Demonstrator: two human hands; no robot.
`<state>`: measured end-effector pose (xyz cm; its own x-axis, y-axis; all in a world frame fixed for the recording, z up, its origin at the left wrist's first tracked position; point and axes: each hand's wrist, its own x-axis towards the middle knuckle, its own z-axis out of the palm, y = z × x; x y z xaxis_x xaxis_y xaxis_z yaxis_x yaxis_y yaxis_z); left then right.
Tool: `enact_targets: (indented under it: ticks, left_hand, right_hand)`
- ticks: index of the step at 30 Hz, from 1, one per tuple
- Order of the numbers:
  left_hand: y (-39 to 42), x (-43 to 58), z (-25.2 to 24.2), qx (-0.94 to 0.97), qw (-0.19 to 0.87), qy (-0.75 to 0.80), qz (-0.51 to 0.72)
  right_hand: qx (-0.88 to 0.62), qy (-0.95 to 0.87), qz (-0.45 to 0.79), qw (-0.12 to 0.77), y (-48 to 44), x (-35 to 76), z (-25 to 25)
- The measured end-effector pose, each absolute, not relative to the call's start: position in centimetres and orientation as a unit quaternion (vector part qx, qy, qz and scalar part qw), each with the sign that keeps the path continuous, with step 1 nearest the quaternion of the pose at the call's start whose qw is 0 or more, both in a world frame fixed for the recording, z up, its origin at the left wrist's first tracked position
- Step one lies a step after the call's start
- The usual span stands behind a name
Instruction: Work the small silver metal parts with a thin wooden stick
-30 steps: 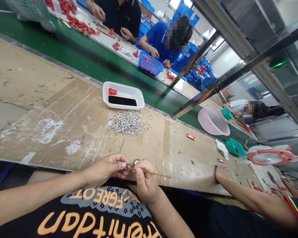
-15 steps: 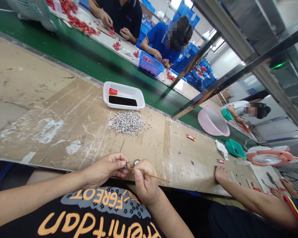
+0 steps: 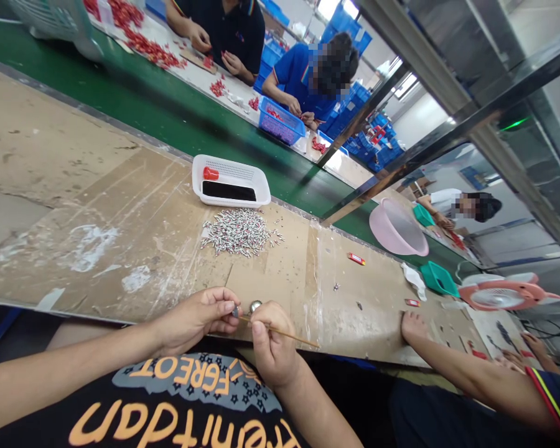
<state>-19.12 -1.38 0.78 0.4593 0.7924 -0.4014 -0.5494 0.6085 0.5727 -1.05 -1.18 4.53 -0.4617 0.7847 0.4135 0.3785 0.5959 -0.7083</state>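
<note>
My left hand [image 3: 217,311] pinches a small dark grey piece [image 3: 235,311] between thumb and fingertips; its exact kind is too small to tell. In my right hand [image 3: 275,342] is a thin wooden stick [image 3: 294,336], its tip pointing at the small piece. Whether the tip touches the piece I cannot tell. Just behind my right fingers stands a small round metal cap [image 3: 256,305], partly hidden. Beyond my hands lies a heap of small silvery-white parts [image 3: 237,232] with reddish bits, spread on the cardboard-covered table [image 3: 168,249].
Behind the heap stands a white plastic basket [image 3: 262,192] holding a red cup [image 3: 211,173] and a black block. A green belt [image 3: 168,118] runs past the table. To the right are a pink basin [image 3: 382,227], a green tray [image 3: 438,279], a pink fan [image 3: 499,294] and a co-worker's arm [image 3: 466,376].
The view has shifted very slightly. My hands keep nearly the same pose, with the small piece in the left and the stick in the right.
</note>
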Motion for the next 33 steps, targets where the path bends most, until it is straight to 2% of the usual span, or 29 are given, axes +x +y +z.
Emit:
enact_targets:
  ticks: [3, 7, 10, 13, 17, 24, 29, 33]
  left_hand:
    - [-1.4, -19.2, 1.2, 0.179, 0.834, 0.34, 0.396]
    - [-1.2, -19.4, 1.7, 0.185, 0.821, 0.381, 0.384]
    - [-0.9, -19.4, 1.7, 0.194, 0.818, 0.398, 0.367]
    - [-0.8, -19.3, 1.6, 0.2, 0.815, 0.41, 0.359]
    - [-0.7, -18.9, 1.8, 0.202, 0.81, 0.422, 0.353]
    - [-0.4, -18.4, 1.9, 0.163, 0.809, 0.442, 0.352]
    - [-0.4, -18.2, 1.8, 0.163, 0.816, 0.428, 0.352]
    - [-0.4, -18.1, 1.9, 0.167, 0.81, 0.432, 0.36]
  right_hand:
    - [-0.344, -0.807, 0.255, 0.407, -1.5, -0.1, 4.4]
    - [-0.366, -0.811, 0.163, 0.426, -1.3, 3.8, 3.3]
    - [-0.513, -0.768, 0.038, 0.382, 0.1, 9.4, 2.3]
    - [-0.676, -0.676, -0.072, 0.284, 2.4, 15.6, 1.7]
    - [-0.701, -0.687, -0.051, 0.184, 5.8, 20.4, 1.1]
    - [-0.686, -0.727, -0.014, 0.028, 9.7, 21.3, 0.9]
    - [-0.671, -0.739, 0.029, -0.042, 11.6, 21.8, 1.7]
    - [-0.67, -0.737, 0.063, -0.061, 12.4, 22.0, 2.0]
